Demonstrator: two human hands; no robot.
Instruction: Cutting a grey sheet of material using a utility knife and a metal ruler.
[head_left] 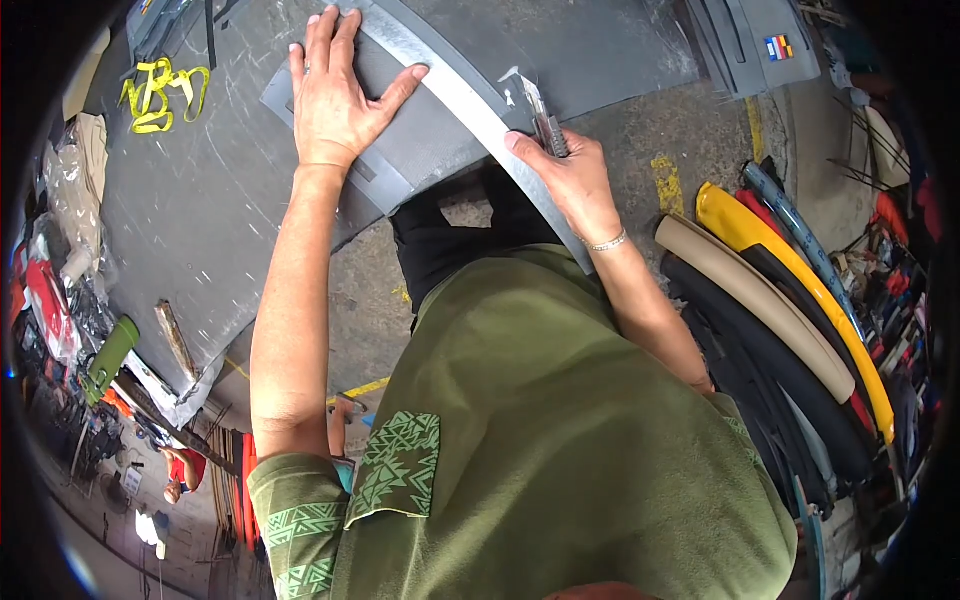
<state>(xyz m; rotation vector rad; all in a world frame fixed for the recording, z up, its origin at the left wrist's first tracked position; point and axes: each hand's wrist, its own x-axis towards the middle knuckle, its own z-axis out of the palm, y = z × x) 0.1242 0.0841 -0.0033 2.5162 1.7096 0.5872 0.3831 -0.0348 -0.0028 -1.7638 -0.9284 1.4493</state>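
A long metal straightedge point(470, 110) runs across a dark grey sheet point(410, 150) and out past the near table edge; the fisheye bends it into a curve. My left hand point(340, 100) lies flat on the sheet with its fingers spread, and its thumb touches the straightedge. In my right hand point(575, 180) is a snap-off utility knife point(545, 120), its blade end pointing away from me. The right thumb rests on or just over the straightedge; I cannot tell which. A small whitish scrap point(509, 97) lies near the blade end.
The dark work table point(220, 190) carries a tangled yellow strip point(160, 95) at the far left and grey sheets point(735, 50) at the far right. Rolls of material, including a yellow roll point(800, 290) and a beige roll point(760, 310), lie at my right. Another person point(185, 468) is at the lower left.
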